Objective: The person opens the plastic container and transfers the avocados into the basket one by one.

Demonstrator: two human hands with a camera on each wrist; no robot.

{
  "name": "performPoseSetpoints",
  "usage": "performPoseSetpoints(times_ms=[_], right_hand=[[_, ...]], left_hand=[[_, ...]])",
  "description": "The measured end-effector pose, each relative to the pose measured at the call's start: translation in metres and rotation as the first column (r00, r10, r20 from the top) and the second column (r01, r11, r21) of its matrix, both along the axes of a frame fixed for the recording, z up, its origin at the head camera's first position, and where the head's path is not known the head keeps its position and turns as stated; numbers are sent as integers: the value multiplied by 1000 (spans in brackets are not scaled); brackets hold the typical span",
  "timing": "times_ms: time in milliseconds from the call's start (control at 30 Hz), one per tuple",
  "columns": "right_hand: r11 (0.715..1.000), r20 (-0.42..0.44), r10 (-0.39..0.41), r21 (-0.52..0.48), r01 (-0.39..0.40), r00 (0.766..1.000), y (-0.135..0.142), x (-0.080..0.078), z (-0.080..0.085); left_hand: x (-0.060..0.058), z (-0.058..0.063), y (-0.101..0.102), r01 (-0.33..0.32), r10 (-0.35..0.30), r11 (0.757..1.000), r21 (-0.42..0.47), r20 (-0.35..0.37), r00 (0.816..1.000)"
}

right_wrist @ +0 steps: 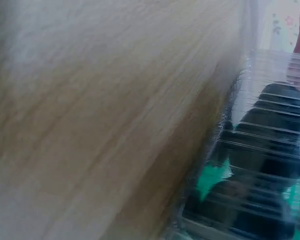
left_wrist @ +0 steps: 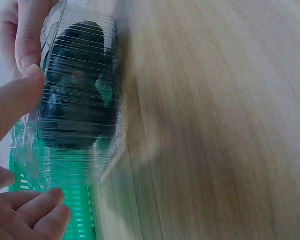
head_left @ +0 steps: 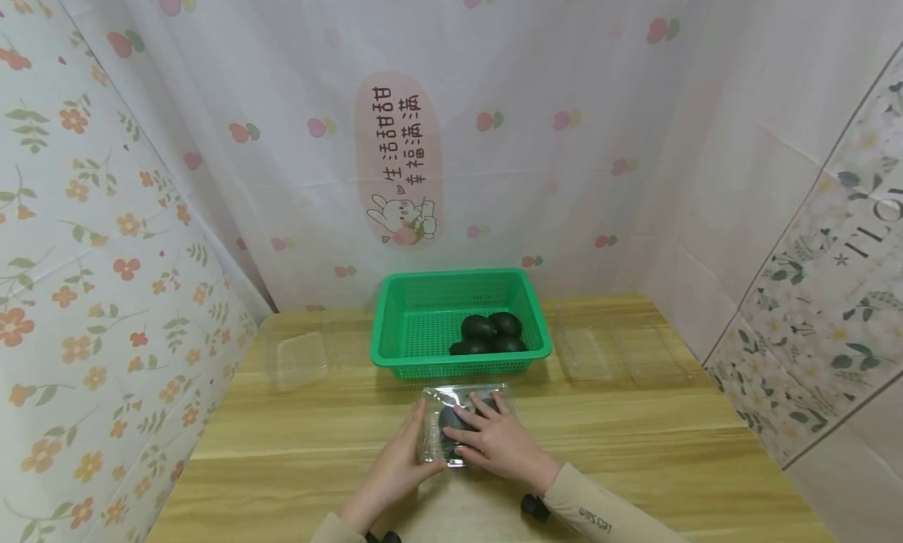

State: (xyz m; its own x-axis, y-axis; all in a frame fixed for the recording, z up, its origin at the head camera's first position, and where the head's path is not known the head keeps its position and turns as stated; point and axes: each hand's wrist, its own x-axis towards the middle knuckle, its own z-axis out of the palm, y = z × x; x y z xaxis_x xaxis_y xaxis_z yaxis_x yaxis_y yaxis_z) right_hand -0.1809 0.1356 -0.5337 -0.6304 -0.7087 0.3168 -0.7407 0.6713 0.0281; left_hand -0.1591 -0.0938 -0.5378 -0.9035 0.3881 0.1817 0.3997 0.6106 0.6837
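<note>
A makeshift fruit-packing booth, set up like a small staged stall: printed cloths with flowers and a cartoon rabbit (head_left: 404, 218) wall in a wooden bench (head_left: 635, 441), where a green basket (head_left: 395, 323) of dark fruit (head_left: 490, 334) and spare clear plastic boxes (head_left: 302, 359) stand.

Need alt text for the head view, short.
Two hands press on a clear plastic clamshell box holding dark round fruit on a wooden table: the left hand holds its left edge, the right hand lies flat on its lid. Behind it stands a green basket with more dark fruit, flanked by empty clear boxes.
</note>
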Motion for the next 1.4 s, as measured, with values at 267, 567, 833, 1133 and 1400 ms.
performPoseSetpoints(times_ms=[267, 567, 833, 1133, 1400], right_hand=[[998, 2, 0, -58, 0, 1000, 0, 1, 0], [997, 26, -13, -75, 15, 1000, -1, 0, 0], [994, -31, 18, -108, -22, 999, -1, -4, 5], [991, -64, 71, -112, -77, 995, 0, -12, 12], [979, -111, 137, -136, -151, 984, 1, -19, 13]], left_hand=[[-1, 0, 1, -3, 3, 1000, -2, -1, 1000], [-2, -2, -2, -7, 7, 1000, 15, 14, 1000], [-1, -2, -3, -21, 18, 998, 55, 39, 999], [-2, -2, -3, -14, 10, 997, 70, 54, 998], [-2, -2, -3, -19, 15, 997, 69, 66, 998]])
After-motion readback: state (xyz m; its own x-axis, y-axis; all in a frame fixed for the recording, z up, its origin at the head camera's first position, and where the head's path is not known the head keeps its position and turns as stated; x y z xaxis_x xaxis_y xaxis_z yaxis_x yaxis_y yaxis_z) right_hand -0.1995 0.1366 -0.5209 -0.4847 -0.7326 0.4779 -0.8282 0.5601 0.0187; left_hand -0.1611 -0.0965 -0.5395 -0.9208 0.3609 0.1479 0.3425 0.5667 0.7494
